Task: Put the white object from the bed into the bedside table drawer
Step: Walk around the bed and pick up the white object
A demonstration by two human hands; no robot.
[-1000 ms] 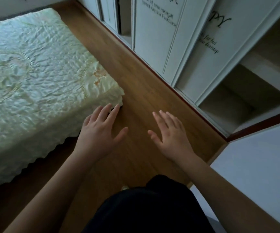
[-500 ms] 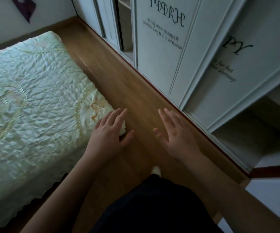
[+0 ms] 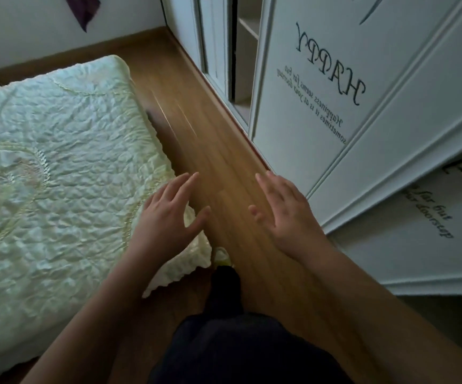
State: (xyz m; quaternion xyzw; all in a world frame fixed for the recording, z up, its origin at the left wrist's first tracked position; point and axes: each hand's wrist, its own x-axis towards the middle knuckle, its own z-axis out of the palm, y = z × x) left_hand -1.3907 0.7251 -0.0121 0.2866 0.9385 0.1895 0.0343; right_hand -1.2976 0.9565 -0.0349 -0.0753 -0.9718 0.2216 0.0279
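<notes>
- Both my grips are spread wide and empty: left hand [image 3: 169, 214] over the bed [image 3: 58, 167] corner, right hand [image 3: 285, 214] over the floor [image 3: 213, 156].
- Guessing they're out front for balance while walking.
- White object and bedside drawer aren't in view.

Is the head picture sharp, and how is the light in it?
Head view: dim, soft light; floor streaked with motion blur; wardrobe door lines bend from the wide lens; left hand and right hand slightly soft.
</notes>
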